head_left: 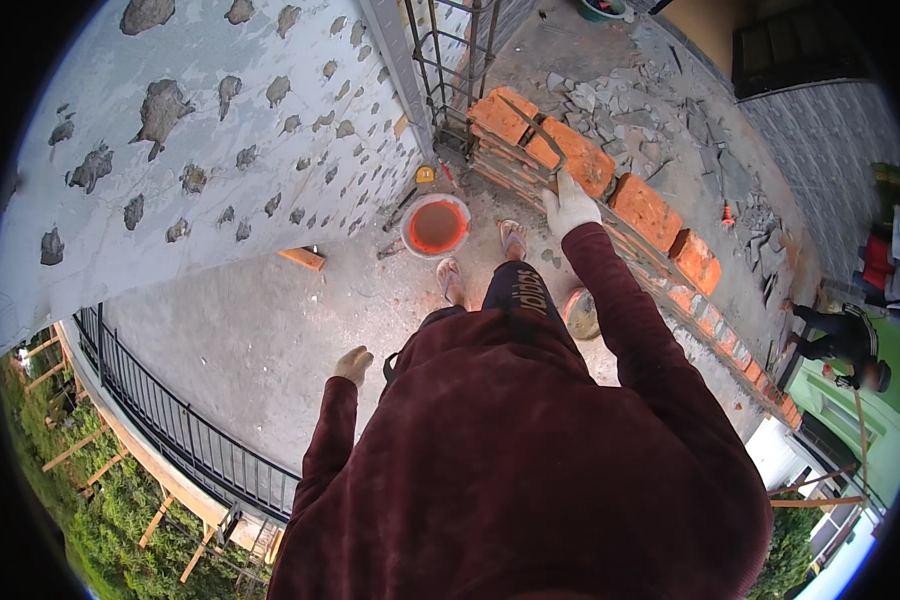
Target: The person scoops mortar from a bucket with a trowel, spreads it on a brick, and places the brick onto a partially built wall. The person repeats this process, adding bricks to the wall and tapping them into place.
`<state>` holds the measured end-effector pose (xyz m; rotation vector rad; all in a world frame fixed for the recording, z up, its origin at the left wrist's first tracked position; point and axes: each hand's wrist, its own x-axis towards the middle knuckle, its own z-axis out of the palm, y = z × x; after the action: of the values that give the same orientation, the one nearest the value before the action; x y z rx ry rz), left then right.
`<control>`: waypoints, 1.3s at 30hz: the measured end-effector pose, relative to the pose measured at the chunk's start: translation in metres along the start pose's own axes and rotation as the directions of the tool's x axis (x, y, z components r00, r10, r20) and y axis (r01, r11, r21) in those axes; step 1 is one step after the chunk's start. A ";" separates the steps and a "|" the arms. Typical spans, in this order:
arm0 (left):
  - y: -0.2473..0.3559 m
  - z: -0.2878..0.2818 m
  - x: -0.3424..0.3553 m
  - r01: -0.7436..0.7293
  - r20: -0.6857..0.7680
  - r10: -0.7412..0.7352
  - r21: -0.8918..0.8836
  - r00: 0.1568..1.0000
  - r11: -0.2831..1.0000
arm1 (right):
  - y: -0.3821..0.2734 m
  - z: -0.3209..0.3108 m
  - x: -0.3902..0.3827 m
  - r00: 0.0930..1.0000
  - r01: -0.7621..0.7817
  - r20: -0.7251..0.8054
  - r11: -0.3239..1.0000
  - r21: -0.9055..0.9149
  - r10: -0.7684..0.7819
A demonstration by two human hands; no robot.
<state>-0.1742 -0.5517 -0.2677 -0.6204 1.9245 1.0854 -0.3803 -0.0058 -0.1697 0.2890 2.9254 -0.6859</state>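
My right hand (572,207), in a pale glove, reaches over the low brick wall (660,270) and is closed round a trowel. The dark, narrow trowel (545,135) lies across the orange bricks at the wall's far end, close to a brick (582,160) on the top row. My left hand (352,364), also gloved, hangs at my left side above the floor. Its fingers are loosely bent, with nothing visible in them. A round bucket (437,226) with reddish, wet-looking contents stands on the floor ahead of my feet.
A speckled, chipped grey wall (220,130) rises at the left. Upright steel rebar (450,60) stands by the brick wall's far end. Broken rubble (650,120) lies beyond the bricks. A black railing (180,410) edges the floor at lower left. Another person (845,335) is at far right.
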 end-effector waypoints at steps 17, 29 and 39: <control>0.071 -0.028 0.037 -0.167 0.128 0.121 0.462 0.984 0.871 | -0.001 -0.017 -0.001 0.981 -0.192 -0.019 0.977 0.095 0.195; 0.174 0.080 0.123 -0.512 0.567 0.216 0.436 0.795 0.740 | 0.197 0.176 -0.485 0.137 -0.976 0.305 0.076 0.205 0.943; 0.247 0.220 0.082 -0.579 0.672 -0.136 0.709 0.728 0.404 | 0.162 0.229 -0.547 0.165 0.322 0.656 -0.669 0.670 0.737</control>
<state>-0.3079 -0.2386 -0.2879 0.6479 1.6164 0.1612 0.2039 -0.0523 -0.3536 2.5777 -0.0393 -2.6770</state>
